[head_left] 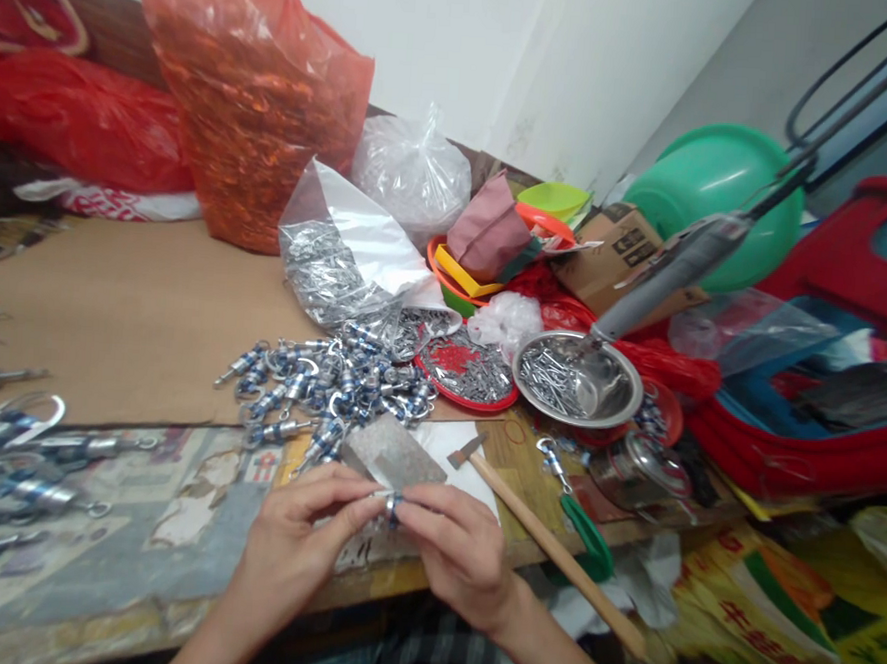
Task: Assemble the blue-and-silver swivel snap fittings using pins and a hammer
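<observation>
My left hand (309,534) and my right hand (461,543) meet near the table's front edge, both pinching one small silver and blue metal part (392,509). Fingers cover much of that part. Just behind them lies a grey metal block (395,449) on white paper (480,475). A pile of similar silver and blue clasps (342,381) is spread beyond the block. To the right rests a hammer with a wooden handle (551,539). One more clasp with a green strap (585,536) lies to its right.
More clasps (21,476) lie at the left. Behind the pile are a bag of silver pieces (327,265), a red tray (471,374) and a steel bowl of pins (577,380). A large orange bag (254,110) and a green basin (722,199) stand farther back.
</observation>
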The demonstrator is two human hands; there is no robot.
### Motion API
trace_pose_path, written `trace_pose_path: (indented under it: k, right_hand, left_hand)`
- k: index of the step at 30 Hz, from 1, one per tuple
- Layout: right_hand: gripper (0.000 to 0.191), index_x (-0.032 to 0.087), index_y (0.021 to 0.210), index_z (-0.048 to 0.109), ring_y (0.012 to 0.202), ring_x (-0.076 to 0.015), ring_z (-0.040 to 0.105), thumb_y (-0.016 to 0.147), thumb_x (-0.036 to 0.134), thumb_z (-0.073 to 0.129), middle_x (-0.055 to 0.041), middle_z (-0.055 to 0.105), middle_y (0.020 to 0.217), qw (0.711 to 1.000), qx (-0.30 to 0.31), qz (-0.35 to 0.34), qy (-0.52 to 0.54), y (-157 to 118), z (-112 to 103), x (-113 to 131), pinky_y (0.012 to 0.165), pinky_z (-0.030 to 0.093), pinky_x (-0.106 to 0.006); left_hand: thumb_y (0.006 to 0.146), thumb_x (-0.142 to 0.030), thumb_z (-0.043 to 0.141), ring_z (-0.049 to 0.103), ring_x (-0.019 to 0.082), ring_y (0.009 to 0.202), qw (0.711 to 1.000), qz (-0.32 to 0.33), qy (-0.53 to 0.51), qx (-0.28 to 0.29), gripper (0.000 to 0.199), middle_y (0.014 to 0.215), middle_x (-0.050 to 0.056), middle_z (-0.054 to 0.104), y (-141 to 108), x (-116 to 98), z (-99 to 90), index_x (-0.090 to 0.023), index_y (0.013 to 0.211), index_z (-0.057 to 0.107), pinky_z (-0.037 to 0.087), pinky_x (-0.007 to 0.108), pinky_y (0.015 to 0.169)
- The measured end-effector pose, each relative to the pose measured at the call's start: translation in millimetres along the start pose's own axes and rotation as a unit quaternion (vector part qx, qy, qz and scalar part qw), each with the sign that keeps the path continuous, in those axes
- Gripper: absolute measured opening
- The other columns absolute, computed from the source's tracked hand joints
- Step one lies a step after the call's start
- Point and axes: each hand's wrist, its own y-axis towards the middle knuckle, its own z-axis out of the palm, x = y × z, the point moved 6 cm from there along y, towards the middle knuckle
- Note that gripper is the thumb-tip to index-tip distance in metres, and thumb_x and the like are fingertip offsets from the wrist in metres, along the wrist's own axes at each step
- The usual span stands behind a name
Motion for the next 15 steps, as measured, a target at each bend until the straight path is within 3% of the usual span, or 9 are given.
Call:
trace_pose_path:
  k: [3,5,9,12,15]
  right_hand:
    - [0.026,0.012,0.097,0.063,0.085,-0.0166,0.062,0.079,0.003,0.048,-0.0131,0.066,0.092,0.998,-0.004,-0.061,-0.031,2.0,-5.5,7.0,0.069,0.052,-0.026]
    - [0.025,0.012,0.096,0.065,0.084,-0.0171,0.063,0.079,0.004,0.047,-0.0137,0.067,0.092,0.998,-0.002,-0.059,-0.029,5.0,-6.4,5.8,0.068,0.052,-0.026]
    - [0.023,0.017,0.091,0.068,0.078,-0.0148,0.065,0.076,0.005,0.054,-0.0101,0.069,0.089,0.996,-0.028,0.056,0.063,8.0,-2.5,-8.8,0.067,0.054,-0.023]
    - [0.016,0.017,0.082,0.071,0.07,-0.0148,0.066,0.069,0.011,0.066,-0.0075,0.07,0.079,0.976,-0.045,0.164,0.139,5.1,4.9,-17.3,0.064,0.054,-0.022]
    - [0.013,0.018,0.078,0.072,0.062,-0.0141,0.064,0.066,0.015,0.069,-0.0051,0.07,0.071,0.957,-0.046,0.241,0.154,1.2,8.6,-18.9,0.057,0.052,-0.021]
  left_hand:
    - [0.072,-0.023,0.062,0.062,0.014,0.068,1.0,0.011,0.018,0.012,0.009,0.071,0.001,0.067,0.4,-6.4,-0.7,-0.022,0.069,0.07,0.046,0.02,0.064]
    - [0.071,-0.024,0.062,0.061,0.014,0.073,0.999,0.023,0.027,0.004,0.008,0.076,0.001,0.066,1.3,-11.5,-3.8,-0.023,0.068,0.071,0.046,0.021,0.068]
    - [0.07,-0.026,0.063,0.062,0.016,0.078,0.999,-0.025,-0.002,0.023,0.009,0.082,0.002,0.069,3.4,-10.4,-4.8,-0.024,0.067,0.071,0.047,0.024,0.074]
    - [0.07,-0.031,0.062,0.064,0.017,0.07,0.987,-0.135,-0.076,0.041,0.013,0.073,0.002,0.071,-0.3,4.7,2.0,-0.021,0.07,0.071,0.049,0.024,0.068]
    - [0.066,-0.035,0.066,0.065,0.019,0.079,0.955,-0.232,-0.185,0.017,0.03,0.083,0.003,0.073,-9.8,21.3,11.3,-0.02,0.093,0.067,0.051,0.026,0.072]
